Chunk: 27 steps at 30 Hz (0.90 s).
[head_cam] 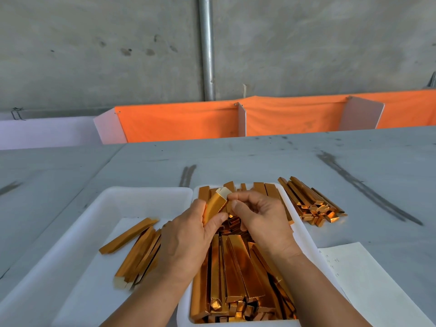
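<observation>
The left hand (186, 234) is curled round the body of a gold foil box (215, 206), thumb along its near face. The box is held tilted just above the far end of the full white tray (184, 312). The right hand (262, 218) is closed in a pinch at the box's pale end flap (223, 192), fingertips bunched on it. The step looks like tucking that flap shut. To do it well, the left hand should keep the sleeve square rather than squeezed flat, so the mouth stays open enough to take the flap. The right should crease the flap cleanly along its fold and slide it in straight, since thin foil card probably dents or tears if forced at an angle. Under both hands the tray is packed with more gold boxes (238, 267) lying lengthwise. To the left of this tray, touching it, a second white tray (132, 199) holds a small bundle of boxes (139, 251), likely the finished ones. To the tray's right a loose pile (311, 204) lies on the grey table (259, 156), and nearer the person on that side is a sheet of paper (368, 279). Well beyond the tray hangs an orange cloth (179, 121).
</observation>
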{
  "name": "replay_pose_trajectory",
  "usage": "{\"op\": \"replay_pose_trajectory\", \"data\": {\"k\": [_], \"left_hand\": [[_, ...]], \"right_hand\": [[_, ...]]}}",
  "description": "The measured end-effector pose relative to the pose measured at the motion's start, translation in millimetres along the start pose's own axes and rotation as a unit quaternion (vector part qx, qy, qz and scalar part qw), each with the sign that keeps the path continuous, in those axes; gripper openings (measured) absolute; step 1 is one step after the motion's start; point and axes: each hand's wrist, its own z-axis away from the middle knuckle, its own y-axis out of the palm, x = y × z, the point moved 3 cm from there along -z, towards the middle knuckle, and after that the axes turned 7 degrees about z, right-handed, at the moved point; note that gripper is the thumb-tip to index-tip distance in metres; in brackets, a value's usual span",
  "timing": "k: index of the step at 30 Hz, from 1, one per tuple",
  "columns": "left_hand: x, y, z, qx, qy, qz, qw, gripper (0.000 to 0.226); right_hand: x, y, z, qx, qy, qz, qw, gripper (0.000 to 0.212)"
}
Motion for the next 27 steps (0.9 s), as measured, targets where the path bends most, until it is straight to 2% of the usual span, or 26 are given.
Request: {"op": "replay_pose_trajectory", "data": {"k": [5, 8, 13, 17, 23, 27], "left_hand": [[-3.9, -0.5, 2.1, -0.005, 0.036, -0.03, 0.999, 0.057], [-10.1, -2.9, 3.4, -0.002, 0.061, -0.042, 0.997, 0.052], [-11.0, -1.5, 4.2, 0.009, 0.065, -0.028, 0.997, 0.052], [-8.7, 0.5, 3.2, 0.016, 0.057, -0.016, 0.998, 0.057], [-9.6, -1.0, 3.1, 0.019, 0.055, -0.032, 0.998, 0.059], [-10.0, -0.7, 3.1, 0.022, 0.052, -0.04, 0.998, 0.059]], "right_hand": [[-1.2, 2.4, 1.8, 0.092, 0.031, -0.02, 0.995, 0.022], [-5.3, 2.1, 0.3, 0.113, 0.04, -0.007, 0.993, 0.02], [-5.7, 1.6, -2.3, 0.049, 0.006, 0.043, 0.998, 0.032], [-9.2, -2.6, -6.5, -0.027, -0.013, 0.058, 0.998, 0.026], [-4.6, -3.3, -5.5, -0.037, -0.067, 0.082, 0.994, 0.03], [-2.9, -3.7, -5.2, -0.047, -0.069, 0.097, 0.992, 0.037]]}}
